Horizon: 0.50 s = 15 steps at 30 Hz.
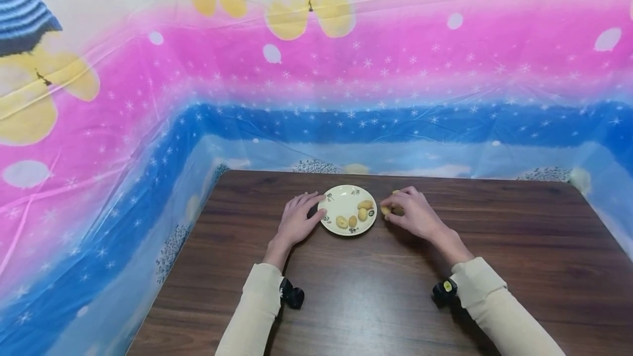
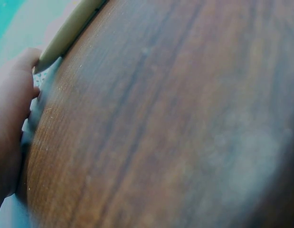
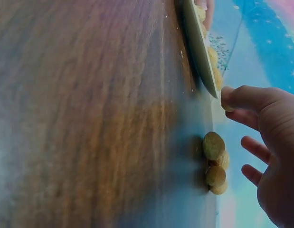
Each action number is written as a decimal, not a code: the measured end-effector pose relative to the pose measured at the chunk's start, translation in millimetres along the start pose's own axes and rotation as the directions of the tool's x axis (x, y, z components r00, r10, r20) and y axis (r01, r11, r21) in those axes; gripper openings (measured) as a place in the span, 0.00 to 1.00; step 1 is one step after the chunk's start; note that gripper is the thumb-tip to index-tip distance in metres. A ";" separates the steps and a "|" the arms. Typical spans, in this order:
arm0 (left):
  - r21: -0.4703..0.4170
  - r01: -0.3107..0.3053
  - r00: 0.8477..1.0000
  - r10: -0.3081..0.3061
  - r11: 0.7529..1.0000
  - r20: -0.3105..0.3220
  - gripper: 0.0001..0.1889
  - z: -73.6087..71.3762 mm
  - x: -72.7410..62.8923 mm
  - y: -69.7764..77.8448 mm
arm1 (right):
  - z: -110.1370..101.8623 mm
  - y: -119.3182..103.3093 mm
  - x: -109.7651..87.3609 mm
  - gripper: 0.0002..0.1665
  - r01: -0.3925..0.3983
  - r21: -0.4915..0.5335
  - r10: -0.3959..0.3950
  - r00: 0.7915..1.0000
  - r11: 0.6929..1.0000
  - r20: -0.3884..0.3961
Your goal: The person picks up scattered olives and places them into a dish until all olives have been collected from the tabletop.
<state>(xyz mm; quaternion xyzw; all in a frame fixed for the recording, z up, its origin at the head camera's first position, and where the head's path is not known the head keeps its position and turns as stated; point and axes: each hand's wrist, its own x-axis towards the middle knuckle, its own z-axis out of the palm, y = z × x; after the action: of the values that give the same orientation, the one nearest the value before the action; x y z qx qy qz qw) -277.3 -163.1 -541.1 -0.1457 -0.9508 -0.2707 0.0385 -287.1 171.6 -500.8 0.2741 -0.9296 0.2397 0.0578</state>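
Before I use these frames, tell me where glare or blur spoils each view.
Head: pale glare on the table, but the plate looks fairly clear; left wrist: tabletop soft, with a hazy bright patch at lower right; right wrist: wood grain blurred, the right hand clearer.

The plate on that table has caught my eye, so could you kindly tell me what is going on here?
A person's left hand touches the rim of a plate that holds several small yellowish pieces. The right hand pinches another piece just beside the plate, and a few more pieces sit on the table near that hand.
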 end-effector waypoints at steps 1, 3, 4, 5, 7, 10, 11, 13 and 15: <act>-0.002 -0.005 1.000 0.005 1.000 -0.003 0.27 0.1 0.2 0.2 | -0.5 -0.7 1.0 0.16 0.003 0.000 -0.003 1.000 1.000 -0.002; -0.002 -0.013 1.000 0.013 1.000 -0.008 0.27 0.2 0.7 0.8 | -0.6 -1.3 3.2 0.16 0.015 -0.012 -0.015 1.000 1.000 -0.008; -0.001 -0.014 1.000 0.014 1.000 -0.009 0.27 0.3 1.1 0.9 | -0.7 -2.0 4.4 0.16 0.022 -0.014 -0.022 1.000 1.000 -0.012; 0.001 -0.015 1.000 0.015 1.000 -0.009 0.27 0.3 1.3 1.0 | -0.9 -2.6 5.9 0.16 0.028 -0.016 -0.029 0.999 0.999 -0.016; 0.006 -0.014 1.000 0.014 1.000 -0.007 0.27 0.2 1.9 1.1 | -1.1 -4.3 8.9 0.16 0.040 -0.012 -0.040 0.999 0.999 -0.024; 0.011 -0.005 1.000 0.005 1.000 0.000 0.27 0.1 2.3 0.5 | -1.0 -7.5 13.6 0.17 0.050 -0.001 -0.050 0.998 0.999 -0.027; 0.011 -0.003 1.000 0.003 1.000 0.003 0.27 0.0 2.2 0.4 | -0.7 -8.4 15.2 0.16 0.052 0.002 -0.052 0.998 0.999 -0.026; 0.010 0.002 1.000 -0.002 1.000 0.006 0.27 -0.2 2.0 0.0 | 0.2 -9.9 18.4 0.16 0.054 0.013 -0.054 0.998 0.998 -0.022; 0.008 0.004 1.000 -0.005 1.000 0.006 0.27 -0.1 1.5 -0.7 | 1.7 -11.0 22.3 0.16 0.056 0.020 -0.056 0.998 0.998 -0.022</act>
<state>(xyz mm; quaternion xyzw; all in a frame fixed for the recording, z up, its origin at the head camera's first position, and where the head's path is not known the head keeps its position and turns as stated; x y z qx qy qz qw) -279.0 -163.3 -541.1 -0.1442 -0.9523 -0.2665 0.0355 -299.9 152.0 -492.4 0.2980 -0.9184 0.2503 0.0715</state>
